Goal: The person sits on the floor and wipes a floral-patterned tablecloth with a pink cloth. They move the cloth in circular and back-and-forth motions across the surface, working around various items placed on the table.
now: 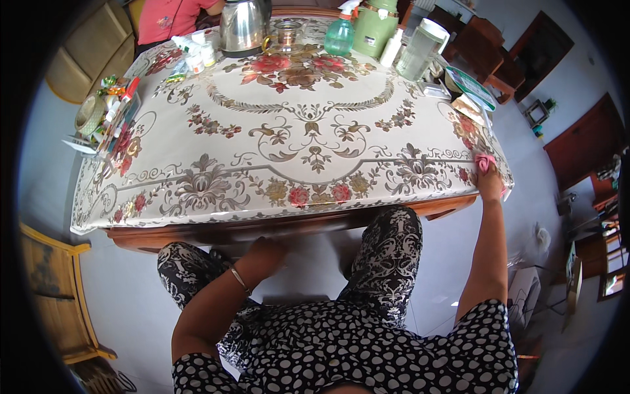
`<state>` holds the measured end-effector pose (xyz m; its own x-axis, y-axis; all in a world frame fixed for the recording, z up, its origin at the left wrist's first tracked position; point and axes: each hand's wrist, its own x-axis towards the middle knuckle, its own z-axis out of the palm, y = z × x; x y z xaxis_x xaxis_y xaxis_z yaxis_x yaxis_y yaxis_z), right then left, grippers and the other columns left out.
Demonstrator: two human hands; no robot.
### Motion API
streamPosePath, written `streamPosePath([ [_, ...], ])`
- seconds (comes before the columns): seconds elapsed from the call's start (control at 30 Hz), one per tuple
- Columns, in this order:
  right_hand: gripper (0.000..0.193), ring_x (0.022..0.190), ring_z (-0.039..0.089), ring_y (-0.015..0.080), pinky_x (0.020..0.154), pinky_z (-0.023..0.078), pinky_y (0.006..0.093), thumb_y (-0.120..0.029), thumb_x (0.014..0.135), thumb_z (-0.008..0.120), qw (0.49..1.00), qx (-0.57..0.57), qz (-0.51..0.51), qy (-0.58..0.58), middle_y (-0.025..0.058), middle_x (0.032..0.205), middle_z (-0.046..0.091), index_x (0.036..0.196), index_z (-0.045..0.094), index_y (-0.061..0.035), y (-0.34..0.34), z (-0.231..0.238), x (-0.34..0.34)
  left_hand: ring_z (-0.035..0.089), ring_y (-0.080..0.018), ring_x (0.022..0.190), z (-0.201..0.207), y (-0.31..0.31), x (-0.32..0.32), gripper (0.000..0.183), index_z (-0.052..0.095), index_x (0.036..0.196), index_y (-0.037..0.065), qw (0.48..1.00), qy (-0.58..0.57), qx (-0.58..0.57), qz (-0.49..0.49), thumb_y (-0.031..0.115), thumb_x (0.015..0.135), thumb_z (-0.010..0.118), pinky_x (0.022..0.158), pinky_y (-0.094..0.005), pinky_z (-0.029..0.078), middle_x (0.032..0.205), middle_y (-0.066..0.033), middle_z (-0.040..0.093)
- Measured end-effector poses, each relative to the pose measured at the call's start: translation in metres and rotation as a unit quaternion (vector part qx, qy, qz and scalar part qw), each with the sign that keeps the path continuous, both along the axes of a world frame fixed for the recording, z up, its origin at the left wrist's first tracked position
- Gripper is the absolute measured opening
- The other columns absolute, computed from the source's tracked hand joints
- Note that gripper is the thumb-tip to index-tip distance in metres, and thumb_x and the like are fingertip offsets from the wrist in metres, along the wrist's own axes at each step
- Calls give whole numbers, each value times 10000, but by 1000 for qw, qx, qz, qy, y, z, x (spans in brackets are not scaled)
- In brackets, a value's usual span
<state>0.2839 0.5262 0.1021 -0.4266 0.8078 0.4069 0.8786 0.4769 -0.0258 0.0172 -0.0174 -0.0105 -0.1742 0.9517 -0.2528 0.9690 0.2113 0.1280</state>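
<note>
My right hand point(489, 184) is closed on a pink cloth point(485, 162) at the right front corner of the table. The cloth rests bunched on the flowered tablecloth point(315, 141), and a bit of it shows beside the hand at the table's edge. Lower down, in front of the wooden table edge and above my lap, is my left hand point(264, 258), with a bracelet point(240, 281) on its wrist. That hand is dark and blurred, and its fingers cannot be made out.
Along the far side stand a steel kettle point(241, 29), a green spray bottle point(339, 34), a green flask point(374, 29) and a clear jug point(422, 51). A basket point(90, 115) sits among small items at left. A person point(167, 20) is at the far left, a wooden chair point(56, 289) nearer.
</note>
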Motion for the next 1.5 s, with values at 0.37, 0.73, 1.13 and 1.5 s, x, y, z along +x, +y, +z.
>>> streamPosePath([
  [0.37,415,1048,565,352,934,450,407,-97,789,632,948,65,305,62,182,1140,600,1186,550,-6,-181,20,-85,637,-291,878,3,-4,8,247,658,893,83,996,-34,73,-28,275,741,693,803,-432,486,870,-123,659],
  [0.73,549,1220,467,310,1048,354,412,-75,700,678,798,-9,600,56,135,1299,514,1232,541,-86,-382,19,-258,634,-265,881,20,-8,7,252,655,930,84,998,-39,51,-14,266,758,684,792,-415,473,910,-112,656],
  [1.13,365,1187,466,258,1018,349,375,-142,797,531,679,-34,721,132,95,1222,550,1154,583,-84,-471,14,-327,508,-315,1153,-23,5,-13,497,495,1231,34,955,8,296,12,209,796,658,970,-429,391,1241,-182,523],
  [1.5,451,1117,540,272,976,408,365,-239,804,616,896,13,436,79,129,1196,577,1220,544,-81,-164,1,-254,629,-287,882,15,7,2,315,588,951,83,998,-31,45,-9,282,739,707,744,-439,484,926,-124,639],
])
